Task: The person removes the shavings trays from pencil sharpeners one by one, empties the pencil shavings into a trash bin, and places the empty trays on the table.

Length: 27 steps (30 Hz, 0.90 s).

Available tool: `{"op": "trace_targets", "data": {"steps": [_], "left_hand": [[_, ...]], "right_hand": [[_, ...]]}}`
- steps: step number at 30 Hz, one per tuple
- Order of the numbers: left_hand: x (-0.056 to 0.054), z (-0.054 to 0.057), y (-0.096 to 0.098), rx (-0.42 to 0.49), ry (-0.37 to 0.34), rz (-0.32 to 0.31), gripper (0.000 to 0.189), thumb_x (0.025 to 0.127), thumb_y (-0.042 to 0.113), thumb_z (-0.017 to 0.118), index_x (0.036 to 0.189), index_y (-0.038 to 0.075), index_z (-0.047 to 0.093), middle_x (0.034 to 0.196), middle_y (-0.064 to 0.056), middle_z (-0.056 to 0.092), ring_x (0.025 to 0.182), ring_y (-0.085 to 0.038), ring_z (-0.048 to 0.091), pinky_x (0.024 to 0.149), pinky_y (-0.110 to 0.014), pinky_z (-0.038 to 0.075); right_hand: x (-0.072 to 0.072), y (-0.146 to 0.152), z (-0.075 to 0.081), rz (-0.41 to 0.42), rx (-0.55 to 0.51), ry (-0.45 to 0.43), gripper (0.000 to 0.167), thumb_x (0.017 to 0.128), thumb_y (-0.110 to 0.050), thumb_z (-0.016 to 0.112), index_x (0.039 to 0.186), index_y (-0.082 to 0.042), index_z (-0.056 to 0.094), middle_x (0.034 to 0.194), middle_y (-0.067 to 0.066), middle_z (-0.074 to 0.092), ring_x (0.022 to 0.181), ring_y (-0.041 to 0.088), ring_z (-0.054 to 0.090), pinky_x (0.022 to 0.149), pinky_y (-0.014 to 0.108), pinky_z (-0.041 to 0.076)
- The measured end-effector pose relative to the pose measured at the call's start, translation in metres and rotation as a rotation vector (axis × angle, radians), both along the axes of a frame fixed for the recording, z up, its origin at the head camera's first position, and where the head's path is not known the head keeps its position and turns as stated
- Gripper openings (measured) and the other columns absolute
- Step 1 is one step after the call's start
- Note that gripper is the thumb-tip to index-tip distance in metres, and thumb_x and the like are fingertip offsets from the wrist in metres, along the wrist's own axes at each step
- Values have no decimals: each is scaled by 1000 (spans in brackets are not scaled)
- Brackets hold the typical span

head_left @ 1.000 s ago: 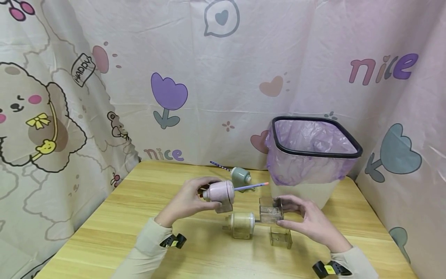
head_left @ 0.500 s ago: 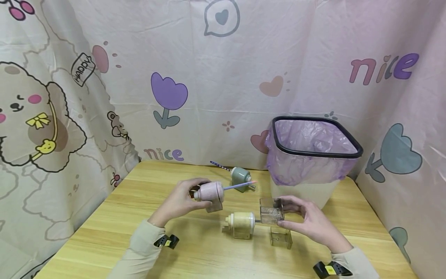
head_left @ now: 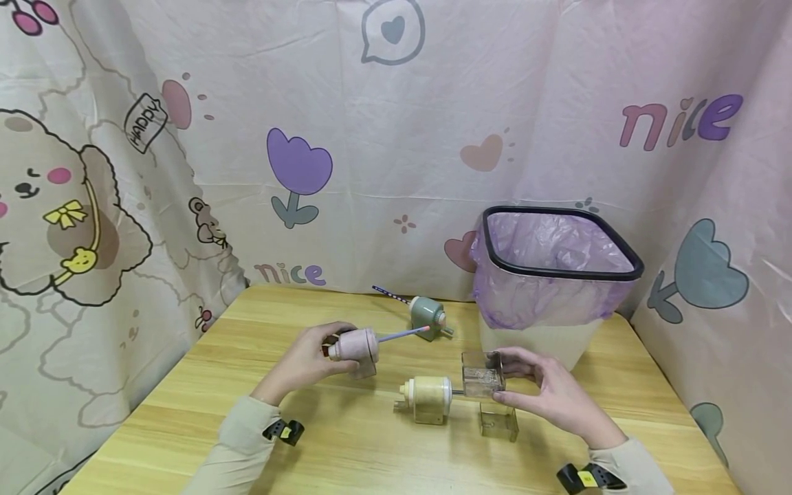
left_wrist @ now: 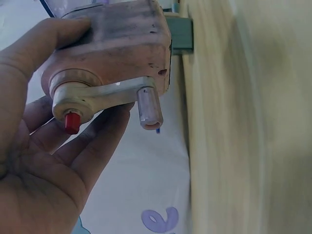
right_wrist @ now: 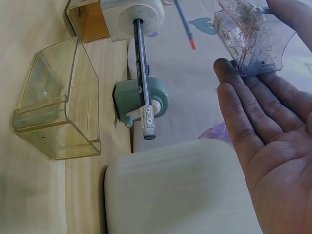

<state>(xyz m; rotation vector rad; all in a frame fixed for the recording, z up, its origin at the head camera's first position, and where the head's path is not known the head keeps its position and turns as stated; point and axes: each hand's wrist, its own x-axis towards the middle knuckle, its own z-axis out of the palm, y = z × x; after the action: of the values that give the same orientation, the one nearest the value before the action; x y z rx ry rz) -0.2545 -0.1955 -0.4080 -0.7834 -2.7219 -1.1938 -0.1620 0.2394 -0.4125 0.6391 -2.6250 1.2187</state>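
My left hand (head_left: 306, 359) grips a pink crank pencil sharpener (head_left: 357, 345) above the table, with a purple pencil (head_left: 399, 335) sticking out of its right side. In the left wrist view its crank handle (left_wrist: 148, 105) and a red tip (left_wrist: 72, 123) face the camera. Between right thumb and fingers, my right hand (head_left: 553, 392) pinches a clear shavings drawer (head_left: 482, 380); pale shavings (right_wrist: 237, 24) show inside it. Below, a yellow sharpener (head_left: 430, 399) sits on the table with a dark pencil (right_wrist: 142, 73) in it. An amber drawer (head_left: 498, 421) lies next to it.
A green sharpener (head_left: 427, 315) holding a dotted pencil (head_left: 390, 295) stands towards the back of the wooden table (head_left: 204, 392). At the right rear is a pale bin (head_left: 538, 340) with a purple liner and black rim. A printed curtain (head_left: 383, 137) hangs behind.
My left hand has moved to the left and slightly lower, carrying the pink sharpener and its pencil away from the clear drawer. My right hand stays nearly still.
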Motion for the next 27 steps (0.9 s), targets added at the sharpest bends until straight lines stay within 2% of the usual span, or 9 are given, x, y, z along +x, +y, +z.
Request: {"op": "trace_targets", "data": {"steps": [9,16,27], "left_hand": [[-6,-13,-17,-51,0,37,57,81,23,95,132,11,71,107,-4,78,89,-12,67,76,-26,57],[-5,-18,-26,-76,8,54,61,80,24,95,133,7,70,109,-7,78,90,-13,66,76,-28,56],[-5,-25,-38,-103,-8,101,59,79,20,95,131,8,70,107,-8,78,89,-14,67,78,-30,57]], "right_hand": [[1,2,0,7,-9,10,58,89,-26,88,141,-14,66,119,-2,81,104,0,73,97,26,59],[2,3,1,17,-24,4,58,89,-26,88,141,-14,66,119,-2,81,105,1,74,98,25,59],[1,3,-2,26,-38,-6,57,90,-24,88,141,-15,66,123,-1,80,106,1,73,97,23,58]]}}
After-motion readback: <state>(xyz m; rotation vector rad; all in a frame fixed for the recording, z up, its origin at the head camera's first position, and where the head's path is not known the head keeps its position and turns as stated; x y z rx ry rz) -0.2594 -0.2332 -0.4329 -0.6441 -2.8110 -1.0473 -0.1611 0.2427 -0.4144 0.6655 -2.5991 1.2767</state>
